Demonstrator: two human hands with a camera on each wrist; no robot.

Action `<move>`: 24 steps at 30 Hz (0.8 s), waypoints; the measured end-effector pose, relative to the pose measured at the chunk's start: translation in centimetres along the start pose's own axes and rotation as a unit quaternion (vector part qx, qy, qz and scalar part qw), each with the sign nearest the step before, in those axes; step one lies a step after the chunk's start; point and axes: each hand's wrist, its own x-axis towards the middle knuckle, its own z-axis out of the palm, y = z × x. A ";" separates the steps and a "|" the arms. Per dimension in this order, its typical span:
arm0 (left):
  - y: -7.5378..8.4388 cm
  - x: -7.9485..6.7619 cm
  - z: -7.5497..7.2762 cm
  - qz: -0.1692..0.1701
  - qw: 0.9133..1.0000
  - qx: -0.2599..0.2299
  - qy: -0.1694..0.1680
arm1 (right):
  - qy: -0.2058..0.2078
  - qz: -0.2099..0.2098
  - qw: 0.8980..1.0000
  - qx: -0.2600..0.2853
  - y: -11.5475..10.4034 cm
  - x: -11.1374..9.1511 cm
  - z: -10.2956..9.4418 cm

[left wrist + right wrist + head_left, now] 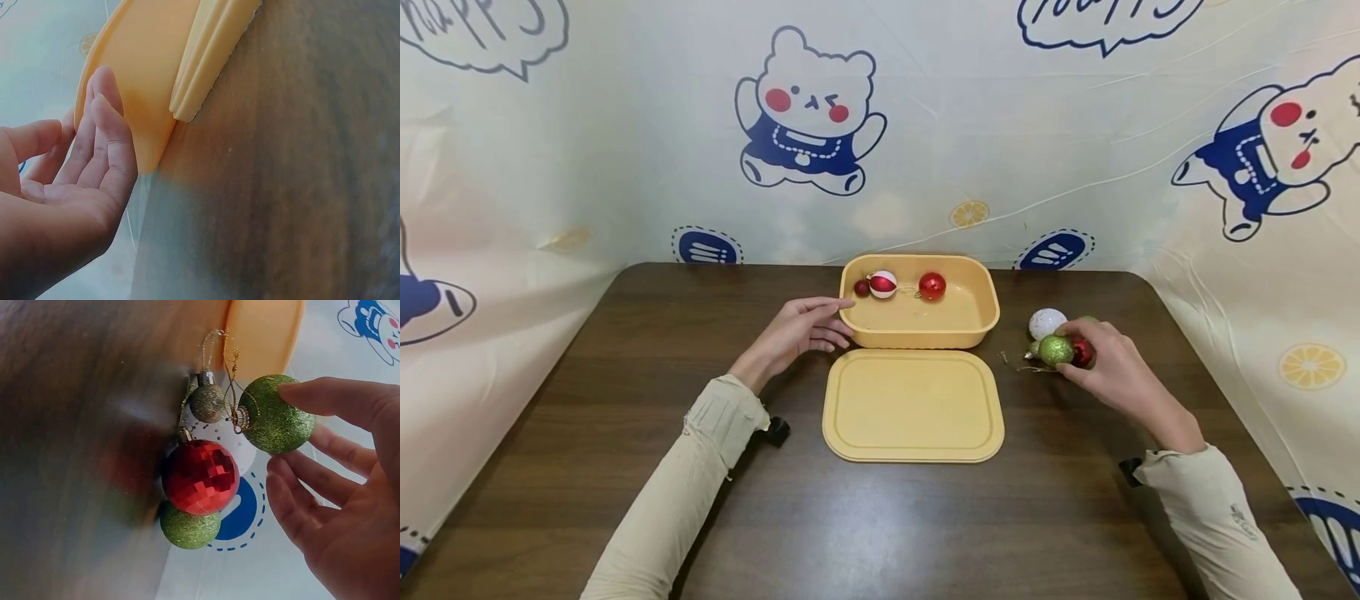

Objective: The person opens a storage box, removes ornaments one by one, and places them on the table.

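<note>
Between thumb and fingers my right hand [1112,367] pinches a green glitter Christmas bauble [278,415] with a gold string, lifted a little off the table. Below and behind it lie a red faceted bauble [201,477], a second green bauble [189,526], a small gold bauble [208,403] and a white bauble [1047,322]. My left hand [805,335], fingers loosely extended, is at the left end of the yellow box [917,340]; it holds nothing. Inside the box are a small dark red bauble [861,288], a red-and-white one [882,284] and a shiny red one [932,286].
A yellow lid [913,406] lies flat on the brown wooden table [865,525], just in front of the box. Behind the table hangs a printed cloth [925,167] with cartoon bears; it also flanks both sides.
</note>
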 end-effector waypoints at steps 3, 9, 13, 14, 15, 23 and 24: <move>0.0 0.0 0.0 0.001 1.000 0.001 0.001 | -0.013 0.005 1.000 -0.001 0.1 0.0 0.3; -0.1 0.1 0.0 0.000 1.000 0.002 0.002 | -0.032 0.003 0.999 -0.012 0.4 0.0 1.0; -0.1 0.1 0.0 0.001 1.000 0.001 0.001 | -0.031 -0.002 0.999 -0.029 0.5 0.0 1.5; 0.0 0.1 0.0 0.001 1.000 0.001 0.001 | -0.032 -0.004 0.999 -0.031 0.5 0.0 1.5; 0.0 0.1 0.0 0.000 1.000 0.001 0.000 | -0.032 -0.005 0.999 -0.034 0.5 0.0 1.6; 0.0 0.0 0.0 -0.005 1.000 0.003 0.002 | -0.046 0.006 0.998 -0.039 0.3 0.0 1.5; 0.0 0.1 0.0 -0.005 1.000 0.002 0.002 | -0.047 0.007 0.998 -0.040 0.3 0.0 1.5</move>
